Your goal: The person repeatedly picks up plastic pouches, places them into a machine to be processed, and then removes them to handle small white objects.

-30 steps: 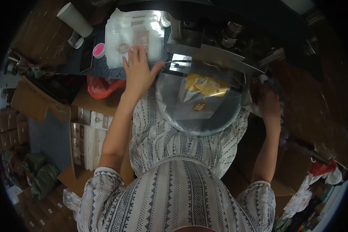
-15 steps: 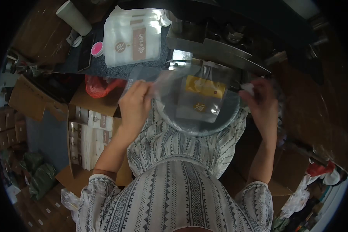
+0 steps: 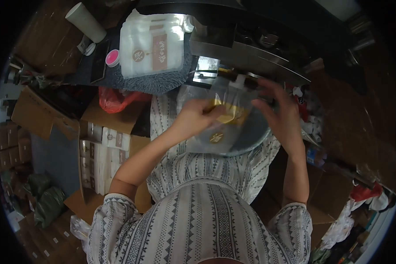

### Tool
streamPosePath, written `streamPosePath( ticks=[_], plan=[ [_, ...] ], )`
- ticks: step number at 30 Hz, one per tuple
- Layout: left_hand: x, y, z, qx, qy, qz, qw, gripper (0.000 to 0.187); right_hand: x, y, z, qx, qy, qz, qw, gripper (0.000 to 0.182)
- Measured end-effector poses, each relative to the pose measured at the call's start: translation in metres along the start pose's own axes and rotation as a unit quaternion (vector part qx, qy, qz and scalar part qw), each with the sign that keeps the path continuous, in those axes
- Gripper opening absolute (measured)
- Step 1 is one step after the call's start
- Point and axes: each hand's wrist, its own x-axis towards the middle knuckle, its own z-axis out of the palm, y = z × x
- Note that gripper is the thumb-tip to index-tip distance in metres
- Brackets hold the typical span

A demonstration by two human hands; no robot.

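Observation:
My left hand (image 3: 197,118) is closed on a clear plastic pouch (image 3: 216,127) with a yellow-gold band and gold lettering, thumb pressed over its front. A small white piece like a spout or cap (image 3: 240,82) stands at the pouch's top edge. Right of the pouch, my right hand (image 3: 282,116) has its thumb and fingers curved apart, fingertips close to that white piece. Behind the pouch, a round basin lined with plastic (image 3: 262,140) rests on my lap, partly hidden.
A stack of printed clear pouches (image 3: 152,48) lies on a grey fluffy mat (image 3: 163,83), beside a pink-topped round tub (image 3: 112,57). A metal tray (image 3: 259,57) stands at the back. On the left is an open carton (image 3: 86,169) of packed pouches, near a red plastic bag (image 3: 114,100).
My left hand has moved right and taken hold of the gold-banded pouch, which lay over the basin. My right hand has let go of the small white piece, now at the pouch's top.

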Motion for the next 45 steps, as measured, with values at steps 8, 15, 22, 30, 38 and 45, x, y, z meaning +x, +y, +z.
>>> streamPosePath(
  ticks=[8, 15, 22, 30, 38, 45],
  plan=[
    [0.032, 0.011, 0.007, -0.254, -0.006, -0.144, 0.956, 0.029, 0.003, 0.107, -0.042, -0.387, 0.193, -0.102, 0.896, 0.026],
    [0.027, -0.048, -0.082, 0.620, 0.339, 0.169, 0.687, 0.033, -0.002, 0.080, -0.045, -0.376, 0.096, 0.099, 0.916, 0.019],
    [-0.042, -0.016, -0.074, 0.364, 0.317, 0.075, 0.873, 0.021, -0.004, -0.007, -0.007, -0.022, 0.003, 0.059, 0.998, 0.018],
    [-0.056, 0.030, -0.044, 0.275, 0.176, 0.147, 0.934, 0.011, 0.015, -0.021, 0.033, -0.053, -0.052, -0.219, 0.973, 0.024],
    [-0.009, 0.014, -0.003, 0.056, 0.005, -0.009, 0.998, 0.018, 0.011, 0.008, 0.010, 0.005, -0.005, -0.001, 1.000, 0.025],
    [-0.013, 0.011, -0.008, 0.145, 0.069, -0.021, 0.987, 0.017, -0.002, 0.003, -0.002, -0.123, 0.040, -0.054, 0.990, 0.021]
  ],
)
